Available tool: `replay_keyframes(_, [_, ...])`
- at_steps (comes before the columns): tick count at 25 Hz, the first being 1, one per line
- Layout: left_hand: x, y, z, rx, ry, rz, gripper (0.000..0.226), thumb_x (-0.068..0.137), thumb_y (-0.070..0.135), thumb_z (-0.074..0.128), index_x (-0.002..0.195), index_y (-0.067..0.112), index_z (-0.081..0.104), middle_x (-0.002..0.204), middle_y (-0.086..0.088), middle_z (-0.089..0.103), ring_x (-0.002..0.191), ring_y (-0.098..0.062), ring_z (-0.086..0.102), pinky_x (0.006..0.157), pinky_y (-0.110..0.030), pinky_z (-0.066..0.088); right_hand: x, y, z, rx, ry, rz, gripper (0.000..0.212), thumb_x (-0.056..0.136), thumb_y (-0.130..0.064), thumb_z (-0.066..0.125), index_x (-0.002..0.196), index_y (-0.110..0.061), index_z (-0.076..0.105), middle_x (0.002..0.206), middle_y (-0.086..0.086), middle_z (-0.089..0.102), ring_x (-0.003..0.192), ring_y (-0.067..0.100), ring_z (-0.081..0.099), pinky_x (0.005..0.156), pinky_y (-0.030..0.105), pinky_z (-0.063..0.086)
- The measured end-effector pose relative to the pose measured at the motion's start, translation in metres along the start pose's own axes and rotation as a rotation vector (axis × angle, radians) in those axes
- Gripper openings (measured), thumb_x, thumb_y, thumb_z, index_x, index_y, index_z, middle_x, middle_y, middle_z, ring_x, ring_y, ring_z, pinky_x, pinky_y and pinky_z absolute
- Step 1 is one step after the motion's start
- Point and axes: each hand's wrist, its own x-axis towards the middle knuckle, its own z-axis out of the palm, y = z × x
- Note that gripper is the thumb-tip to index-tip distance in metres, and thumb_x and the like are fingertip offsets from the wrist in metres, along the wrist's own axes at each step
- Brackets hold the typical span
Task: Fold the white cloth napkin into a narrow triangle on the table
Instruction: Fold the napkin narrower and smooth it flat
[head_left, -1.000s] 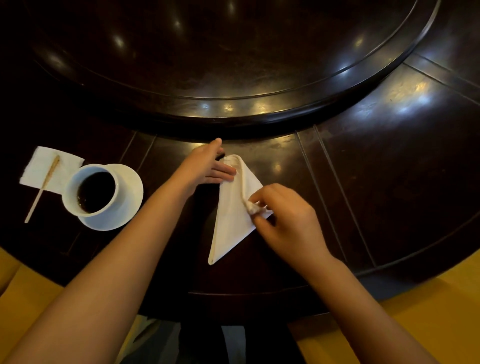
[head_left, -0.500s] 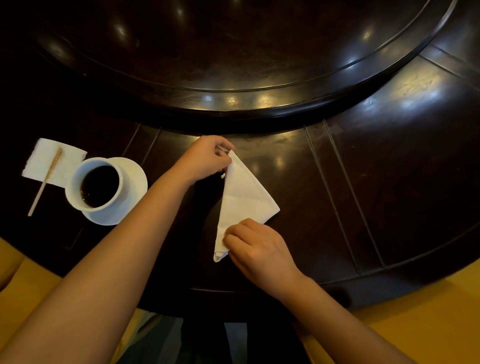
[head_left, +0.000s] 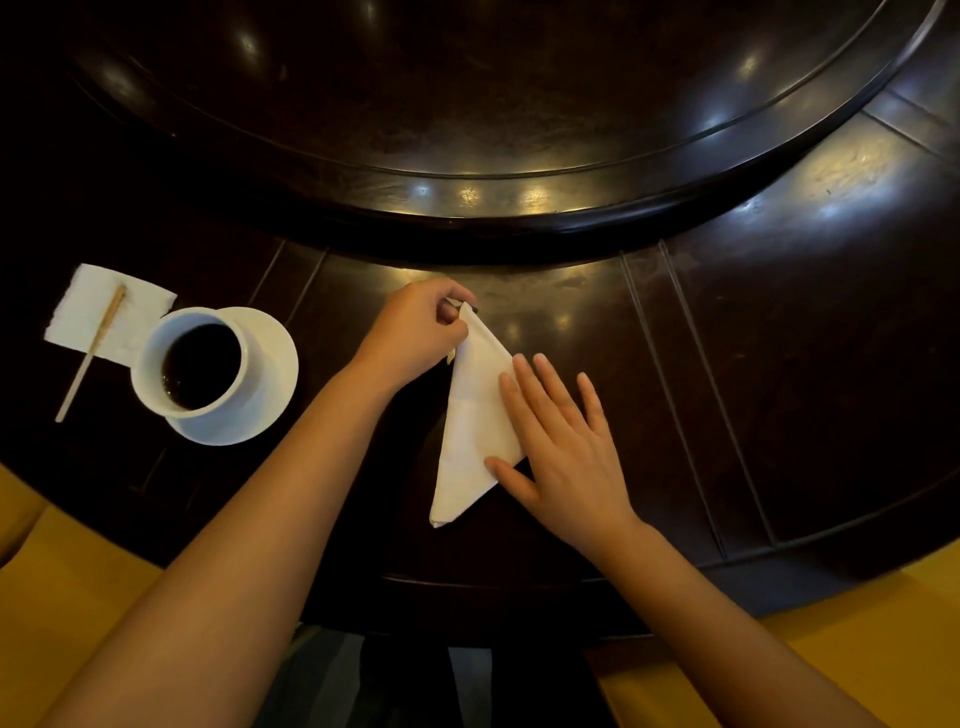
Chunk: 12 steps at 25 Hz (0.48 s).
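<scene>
The white cloth napkin (head_left: 470, 426) lies on the dark wooden table (head_left: 779, 389) as a long narrow triangle, one tip far, one tip near me. My left hand (head_left: 415, 332) pinches the far tip between thumb and fingers. My right hand (head_left: 561, 447) lies flat with fingers spread on the napkin's right edge, covering the right corner.
A white cup of dark coffee (head_left: 195, 364) on a white saucer (head_left: 270, 384) stands left of my left forearm. Beyond it a paper napkin (head_left: 88, 317) holds a wooden stirrer (head_left: 96, 348). A raised round turntable (head_left: 467, 197) fills the table's centre. Yellow seating (head_left: 831, 649) borders the near edge.
My right hand let go of the folded edge, moved from the near tip up the right side and opened flat on the cloth. My left hand stayed pinching the far tip.
</scene>
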Motion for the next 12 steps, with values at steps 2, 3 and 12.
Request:
replay_keyframes(2, [-0.010, -0.001, 0.012, 0.152, 0.170, 0.053, 0.035, 0.089, 0.012, 0.053, 0.124, 0.015, 0.056, 0.113, -0.004, 0.061, 0.100, -0.015, 0.056, 0.086, -0.026, 0.048, 0.000, 0.005, 0.008, -0.037, -0.079, 0.029, 0.074, 0.091, -0.055, 0.034, 0.147, -0.010, 0.015, 0.155, 0.008, 0.017, 0.143, 0.017, 0.004, 0.115, 0.043, 0.002])
replay_keyframes(3, [-0.018, -0.002, 0.022, 0.308, 0.265, 0.140, 0.041, 0.092, 0.017, 0.049, 0.132, 0.013, 0.049, 0.129, -0.007, 0.054, 0.118, -0.020, 0.049, 0.101, -0.032, 0.040, -0.001, 0.005, 0.012, -0.043, -0.096, 0.034, 0.075, 0.091, -0.055, 0.032, 0.147, -0.010, 0.013, 0.155, 0.008, 0.015, 0.143, 0.017, 0.003, 0.115, 0.042, 0.002])
replay_keyframes(12, [-0.043, -0.034, 0.076, 0.657, 0.123, 0.281, 0.058, 0.095, 0.039, 0.011, 0.147, 0.015, 0.002, 0.157, 0.000, -0.001, 0.143, -0.012, -0.006, 0.113, -0.044, -0.006, -0.005, 0.021, 0.011, -0.041, -0.138, -0.016, 0.062, 0.097, -0.042, 0.023, 0.147, -0.007, 0.014, 0.155, 0.009, 0.009, 0.143, 0.016, 0.002, 0.115, 0.041, 0.007])
